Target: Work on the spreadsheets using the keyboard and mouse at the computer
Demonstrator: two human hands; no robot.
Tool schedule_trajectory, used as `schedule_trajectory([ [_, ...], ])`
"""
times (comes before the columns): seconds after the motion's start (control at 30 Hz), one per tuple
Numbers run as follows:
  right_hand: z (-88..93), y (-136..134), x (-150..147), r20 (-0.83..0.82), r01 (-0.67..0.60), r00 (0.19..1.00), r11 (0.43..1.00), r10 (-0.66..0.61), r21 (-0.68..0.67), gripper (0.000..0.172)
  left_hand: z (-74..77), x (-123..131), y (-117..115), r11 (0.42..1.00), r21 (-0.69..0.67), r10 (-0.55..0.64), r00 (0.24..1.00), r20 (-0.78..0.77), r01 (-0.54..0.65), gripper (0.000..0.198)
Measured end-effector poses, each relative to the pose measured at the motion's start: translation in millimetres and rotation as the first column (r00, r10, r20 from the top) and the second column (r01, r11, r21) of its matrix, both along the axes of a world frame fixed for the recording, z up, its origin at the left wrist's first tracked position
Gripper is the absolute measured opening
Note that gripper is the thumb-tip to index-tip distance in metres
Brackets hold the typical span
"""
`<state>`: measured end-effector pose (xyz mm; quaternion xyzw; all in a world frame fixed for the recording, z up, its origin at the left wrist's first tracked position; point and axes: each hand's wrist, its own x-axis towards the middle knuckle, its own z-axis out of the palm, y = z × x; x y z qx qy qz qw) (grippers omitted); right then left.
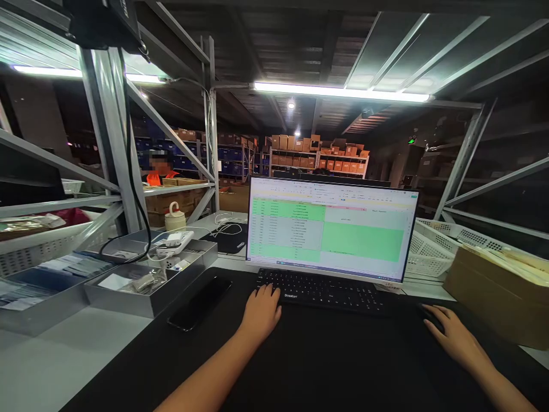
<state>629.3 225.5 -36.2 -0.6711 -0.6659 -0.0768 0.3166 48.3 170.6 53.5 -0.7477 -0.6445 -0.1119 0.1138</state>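
Observation:
My left hand [261,312] rests flat at the left end of a black keyboard [326,290], fingers stretched over the keys and holding nothing. My right hand [450,335] lies over a black mouse [429,317] on the black desk mat [309,366], fingers curved around it. Behind the keyboard stands a monitor [330,229] showing a spreadsheet with green cells.
A black phone [199,302] lies left of the keyboard. Grey metal trays [146,283] with small items sit at the left under steel shelving [111,143]. White baskets [433,243] and a cardboard box [497,292] stand at the right. A person in orange sits far back left.

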Motion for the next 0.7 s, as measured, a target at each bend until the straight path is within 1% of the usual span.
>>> schedule_trajectory([
  [0.13,1.4,-1,0,0.008,0.003,1.000,1.000,-0.003,0.001,0.061,-1.1,0,1,1.000,0.007,-0.001,1.000,0.003,0.001,0.048],
  [0.3,2.7,-1,-3,0.006,-0.003,1.000,1.000,0.003,0.013,0.059,1.3,0,0,1.000,0.000,-0.004,1.000,-0.004,0.004,0.048],
  [0.5,12.4,-8,-12,0.002,0.017,1.000,1.000,-0.017,0.011,0.056,1.3,0,0,1.000,0.013,-0.002,1.000,0.003,0.002,0.046],
  [0.57,11.1,-12,-6,-0.039,0.019,0.999,1.000,-0.019,-0.005,0.054,1.3,0,0,1.000,0.010,-0.002,1.000,-0.006,0.002,0.046],
  [0.7,0.8,-19,16,-0.217,0.063,0.974,0.998,-0.060,0.008,0.052,2.2,0,0,1.000,0.006,-0.002,1.000,-0.010,0.002,0.047],
])
